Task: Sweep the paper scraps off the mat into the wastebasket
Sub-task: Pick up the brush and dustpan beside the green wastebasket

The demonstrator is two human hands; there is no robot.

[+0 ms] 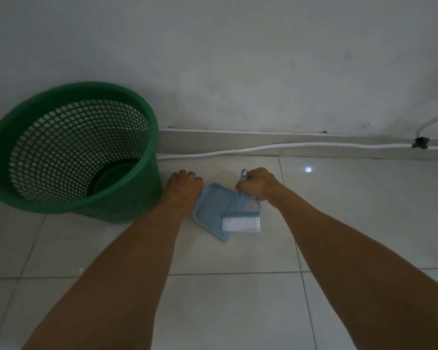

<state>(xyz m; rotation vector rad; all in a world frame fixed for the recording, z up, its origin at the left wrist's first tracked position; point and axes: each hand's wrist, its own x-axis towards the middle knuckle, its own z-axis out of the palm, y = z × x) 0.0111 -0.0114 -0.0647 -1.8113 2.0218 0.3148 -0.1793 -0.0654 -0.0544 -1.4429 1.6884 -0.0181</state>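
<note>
Neither a mat nor any paper scraps showed anywhere in the frame, so how much sweeping was done could not be read directly. My guess was that the job stood either at its very start or its very end, with the tools being taken up or set down on the tiled floor (pixel 238 299).

At the centre, the right hand (pixel 257 184) was clenched around the handle of a small blue brush (pixel 240 222), whose white bristles rested on the lower edge of a light blue dustpan (pixel 210 210) lying flat on the tiles. The pan looked bare of scraps where it showed. The left hand (pixel 185 184) sat curled just beside the pan's upper left corner; whether it gripped the pan's handle I could not tell.

The green mesh wastebasket (pixel 74 152) stood at the left of the frame, tipped toward the viewer, just beside the left forearm. No scraps were plain inside it.

A white cable (pixel 288 147) ran along the skirting across the middle of the frame and down the right edge, well apart from the tools. Nothing stood between pan and basket.
</note>
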